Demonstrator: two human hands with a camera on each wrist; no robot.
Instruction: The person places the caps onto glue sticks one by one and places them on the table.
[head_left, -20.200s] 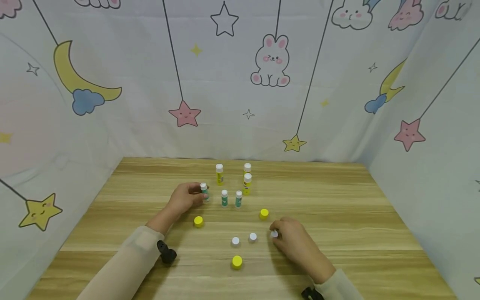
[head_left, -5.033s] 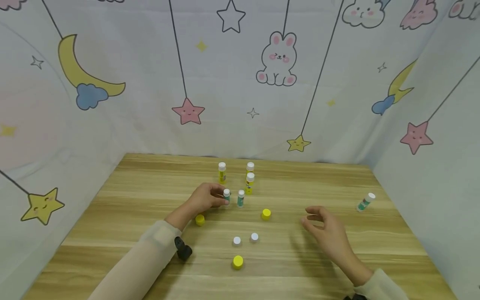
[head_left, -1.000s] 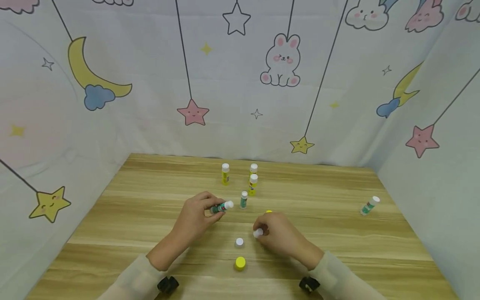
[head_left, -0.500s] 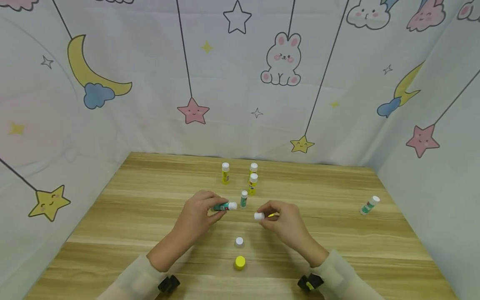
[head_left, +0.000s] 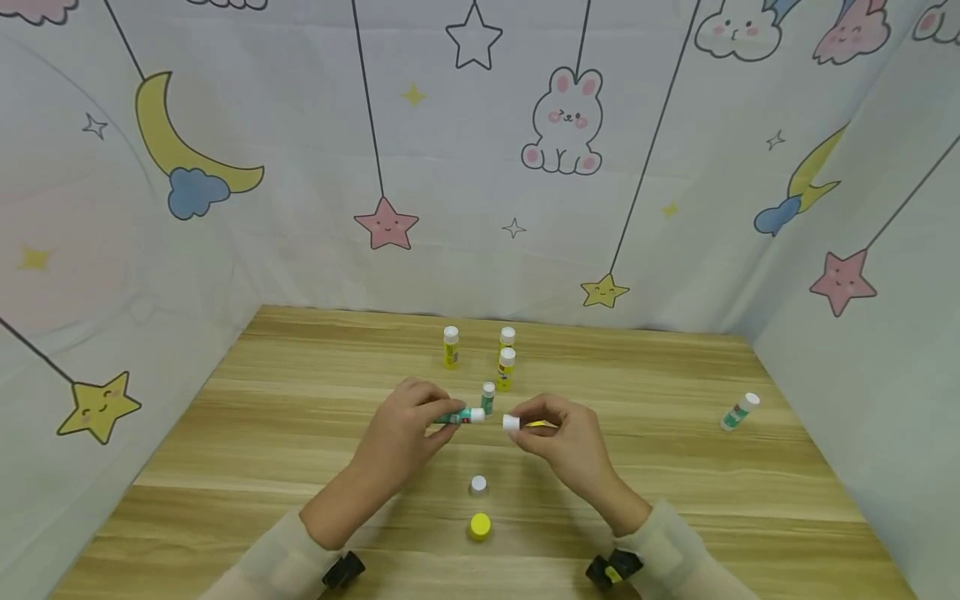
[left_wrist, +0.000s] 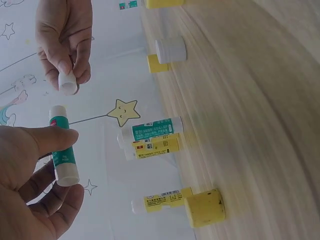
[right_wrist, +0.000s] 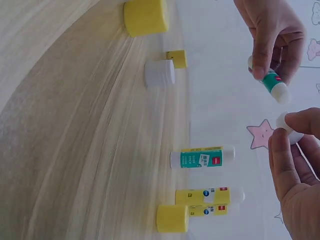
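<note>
My left hand (head_left: 405, 423) holds a green glue stick (head_left: 459, 416) sideways in the air, its bare white end pointing right. Across a small gap, my right hand (head_left: 573, 442) pinches a white cap (head_left: 512, 422) between thumb and fingers. In the left wrist view the cap's hollow end (left_wrist: 68, 86) faces the glue stick (left_wrist: 63, 150). Just behind the gap a second green glue stick (head_left: 488, 400) stands upright on the table. Another white cap (head_left: 478, 485) rests on the table in front of my hands, with a yellow cap (head_left: 480, 527) nearer me.
Several yellow glue sticks (head_left: 451, 347) stand toward the back. A green glue stick with a white top (head_left: 739, 412) stands far right. One yellow cap (head_left: 538, 424) is partly hidden behind my right hand; another (left_wrist: 205, 208) shows in the left wrist view. A printed curtain surrounds the table.
Since five seconds ago, my left hand has lifted the glue stick and turned it sideways. My right hand has picked up a white cap and brought it up and left, close to the stick.
</note>
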